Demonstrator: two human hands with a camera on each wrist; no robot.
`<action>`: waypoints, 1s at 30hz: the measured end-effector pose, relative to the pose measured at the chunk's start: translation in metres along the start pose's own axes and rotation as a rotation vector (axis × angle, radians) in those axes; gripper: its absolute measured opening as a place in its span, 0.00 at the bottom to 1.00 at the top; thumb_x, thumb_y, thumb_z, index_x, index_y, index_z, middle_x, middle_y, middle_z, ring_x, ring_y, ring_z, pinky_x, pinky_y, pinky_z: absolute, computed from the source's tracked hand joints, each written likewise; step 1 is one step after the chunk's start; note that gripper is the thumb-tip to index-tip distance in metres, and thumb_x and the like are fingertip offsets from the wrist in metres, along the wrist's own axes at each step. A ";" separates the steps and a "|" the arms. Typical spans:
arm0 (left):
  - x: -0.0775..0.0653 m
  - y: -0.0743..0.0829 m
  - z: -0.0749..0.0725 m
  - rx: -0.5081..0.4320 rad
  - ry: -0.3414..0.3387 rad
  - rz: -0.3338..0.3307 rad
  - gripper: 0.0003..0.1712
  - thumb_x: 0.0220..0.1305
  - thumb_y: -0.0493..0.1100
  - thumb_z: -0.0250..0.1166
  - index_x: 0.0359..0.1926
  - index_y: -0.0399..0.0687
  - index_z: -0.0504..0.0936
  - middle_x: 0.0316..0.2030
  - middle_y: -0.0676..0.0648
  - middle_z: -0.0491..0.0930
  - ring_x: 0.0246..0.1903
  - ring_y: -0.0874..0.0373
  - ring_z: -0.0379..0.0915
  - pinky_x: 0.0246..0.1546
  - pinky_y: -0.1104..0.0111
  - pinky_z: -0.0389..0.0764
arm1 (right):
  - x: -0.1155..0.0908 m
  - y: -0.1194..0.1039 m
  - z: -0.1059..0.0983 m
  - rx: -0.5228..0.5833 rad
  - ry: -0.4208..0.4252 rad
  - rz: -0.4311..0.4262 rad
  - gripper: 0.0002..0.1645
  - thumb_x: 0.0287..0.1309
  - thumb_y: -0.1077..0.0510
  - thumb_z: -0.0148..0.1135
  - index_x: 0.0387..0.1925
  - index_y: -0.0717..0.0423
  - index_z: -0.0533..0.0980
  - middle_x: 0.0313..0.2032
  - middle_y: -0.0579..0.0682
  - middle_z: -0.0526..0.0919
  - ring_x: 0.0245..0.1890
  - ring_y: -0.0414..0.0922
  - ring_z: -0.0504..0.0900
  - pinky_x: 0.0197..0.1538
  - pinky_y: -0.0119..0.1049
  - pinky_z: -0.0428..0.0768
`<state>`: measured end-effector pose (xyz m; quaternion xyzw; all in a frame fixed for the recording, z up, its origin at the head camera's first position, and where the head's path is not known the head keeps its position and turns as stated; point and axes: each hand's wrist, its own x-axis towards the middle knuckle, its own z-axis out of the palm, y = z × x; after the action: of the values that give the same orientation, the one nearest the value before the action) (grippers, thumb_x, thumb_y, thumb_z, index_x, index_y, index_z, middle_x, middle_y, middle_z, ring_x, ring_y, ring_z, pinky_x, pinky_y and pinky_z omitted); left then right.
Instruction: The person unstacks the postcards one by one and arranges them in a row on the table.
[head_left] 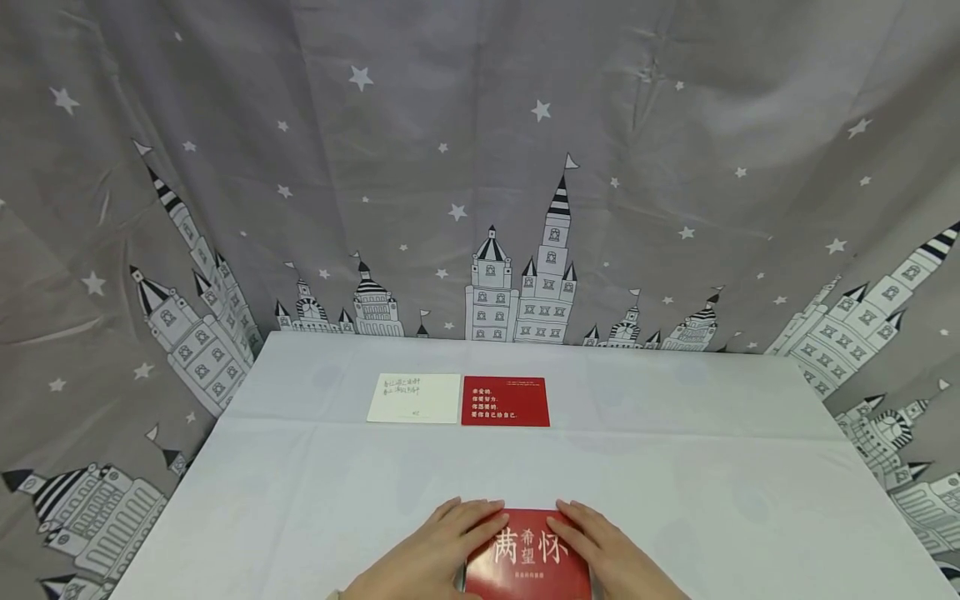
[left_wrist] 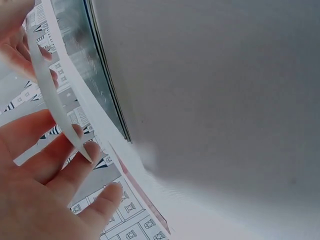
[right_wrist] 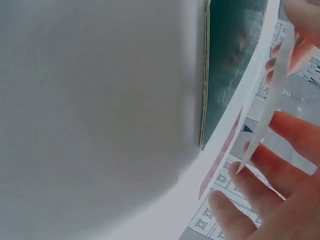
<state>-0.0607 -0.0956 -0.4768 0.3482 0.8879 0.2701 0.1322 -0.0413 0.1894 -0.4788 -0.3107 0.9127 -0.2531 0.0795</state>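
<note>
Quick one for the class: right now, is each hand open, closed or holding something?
Left hand: holding the nearer red card at its left side.
Right hand: holding the nearer red card at its right side.

Red card (head_left: 528,571), bearing white Chinese characters, bowing slightly, being held between left hand (head_left: 433,552) and right hand (head_left: 618,554) above the counter (head_left: 697,492)
</note>
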 end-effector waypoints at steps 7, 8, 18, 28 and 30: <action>0.002 0.000 -0.002 -0.024 0.052 0.046 0.54 0.48 0.78 0.58 0.70 0.54 0.64 0.66 0.55 0.61 0.61 0.56 0.58 0.47 0.66 0.78 | 0.003 0.000 -0.005 -0.049 0.026 0.016 0.55 0.44 0.23 0.59 0.67 0.51 0.66 0.65 0.52 0.63 0.61 0.54 0.65 0.43 0.39 0.82; 0.002 0.000 -0.002 -0.003 0.062 0.061 0.54 0.49 0.78 0.57 0.70 0.53 0.64 0.66 0.54 0.61 0.61 0.56 0.58 0.49 0.65 0.77 | 0.003 0.000 -0.005 -0.061 0.034 0.015 0.55 0.44 0.22 0.58 0.67 0.52 0.67 0.65 0.52 0.64 0.61 0.53 0.66 0.43 0.39 0.82; 0.004 0.001 -0.006 0.043 0.078 0.093 0.50 0.53 0.71 0.60 0.71 0.51 0.63 0.67 0.53 0.60 0.63 0.55 0.57 0.53 0.62 0.75 | 0.005 0.003 -0.006 -0.139 0.118 -0.031 0.53 0.47 0.25 0.60 0.66 0.54 0.68 0.64 0.51 0.66 0.61 0.51 0.66 0.47 0.42 0.81; 0.010 0.005 -0.009 0.032 0.050 0.075 0.49 0.49 0.56 0.69 0.72 0.52 0.61 0.68 0.55 0.59 0.62 0.56 0.57 0.54 0.62 0.74 | 0.010 0.003 -0.016 -0.083 -0.003 0.060 0.54 0.45 0.28 0.64 0.69 0.52 0.63 0.65 0.51 0.63 0.62 0.51 0.62 0.47 0.42 0.81; 0.014 0.004 -0.009 0.073 0.071 0.110 0.48 0.50 0.55 0.69 0.71 0.49 0.62 0.67 0.53 0.60 0.62 0.56 0.57 0.57 0.60 0.72 | 0.010 0.005 -0.018 -0.071 -0.022 0.076 0.54 0.45 0.29 0.65 0.70 0.50 0.62 0.65 0.51 0.63 0.62 0.51 0.62 0.47 0.42 0.81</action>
<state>-0.0719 -0.0871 -0.4679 0.3911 0.8809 0.2564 0.0730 -0.0576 0.1942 -0.4656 -0.2810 0.9314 -0.2138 0.0880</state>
